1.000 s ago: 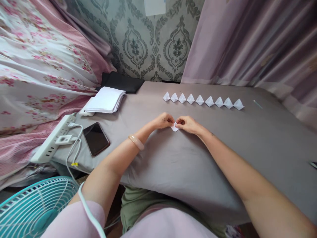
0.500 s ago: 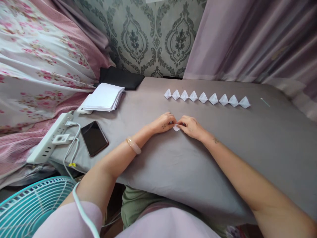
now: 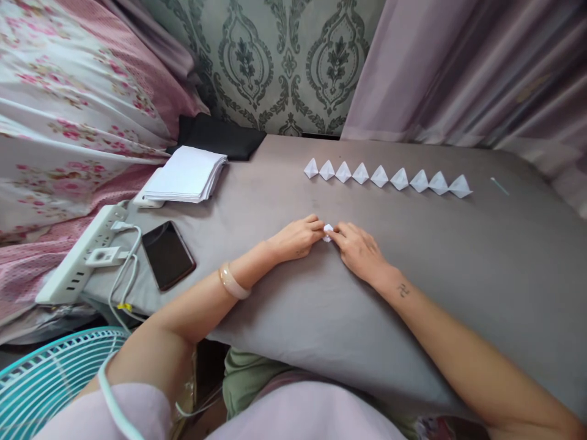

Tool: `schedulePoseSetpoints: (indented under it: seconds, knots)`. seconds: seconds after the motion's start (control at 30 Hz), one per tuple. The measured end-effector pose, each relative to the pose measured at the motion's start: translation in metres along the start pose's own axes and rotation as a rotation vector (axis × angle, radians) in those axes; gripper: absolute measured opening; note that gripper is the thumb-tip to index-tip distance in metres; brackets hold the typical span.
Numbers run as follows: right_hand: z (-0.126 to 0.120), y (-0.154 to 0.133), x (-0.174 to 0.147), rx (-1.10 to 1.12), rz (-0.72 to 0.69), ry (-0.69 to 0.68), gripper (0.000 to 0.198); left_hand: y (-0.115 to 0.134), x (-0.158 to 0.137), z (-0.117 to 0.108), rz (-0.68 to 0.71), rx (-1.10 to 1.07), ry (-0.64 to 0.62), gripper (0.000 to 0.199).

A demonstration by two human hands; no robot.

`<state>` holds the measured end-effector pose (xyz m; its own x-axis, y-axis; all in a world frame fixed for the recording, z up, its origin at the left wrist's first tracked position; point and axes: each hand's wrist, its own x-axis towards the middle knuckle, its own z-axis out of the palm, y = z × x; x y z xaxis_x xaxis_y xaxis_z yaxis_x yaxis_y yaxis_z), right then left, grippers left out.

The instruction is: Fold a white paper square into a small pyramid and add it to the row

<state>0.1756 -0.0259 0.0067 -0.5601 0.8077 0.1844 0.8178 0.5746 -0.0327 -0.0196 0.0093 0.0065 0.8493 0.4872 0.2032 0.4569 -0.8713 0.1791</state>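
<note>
A small folded white paper (image 3: 328, 233) is pinched between my two hands, low over the grey cloth. My left hand (image 3: 300, 237) grips its left side with fingers closed. From the other side, my right hand (image 3: 360, 247) holds it between thumb and fingers. My fingers hide parts of its edges, so its exact shape is hard to make out. Beyond my hands, several folded paper boats (image 3: 380, 176) stand side by side in a row.
On the left lie a stack of white paper (image 3: 188, 174), a black phone (image 3: 168, 255) and a white power strip (image 3: 85, 256) with cables. A teal fan (image 3: 64, 379) stands at lower left. A thin cotton swab (image 3: 499, 186) lies at the right on the grey-covered table (image 3: 440, 256).
My right hand has turned, its back now facing up more. The folded paper shows a different side between my fingers. The view has shifted slightly.
</note>
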Motion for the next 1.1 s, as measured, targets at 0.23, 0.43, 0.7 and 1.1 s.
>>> schedulePoseSetpoints:
  seconds: [0.23,0.43,0.7,1.1]
  knots:
    - [-0.009,-0.013,-0.003,-0.031,0.029,-0.093,0.037,-0.003,-0.019,0.007,-0.157,-0.29,0.114,0.049]
    - [-0.016,-0.017,-0.003,-0.048,0.097,-0.13,0.034,0.002,-0.002,0.001,-0.512,-0.509,0.214,0.027]
    - [-0.014,-0.021,-0.007,-0.013,0.119,-0.119,0.038,0.0,0.022,0.004,-0.803,-0.593,0.146,0.02]
    - [0.006,0.021,0.026,0.615,0.612,0.039,0.022,-0.012,0.026,0.016,-0.636,-0.347,0.077,0.009]
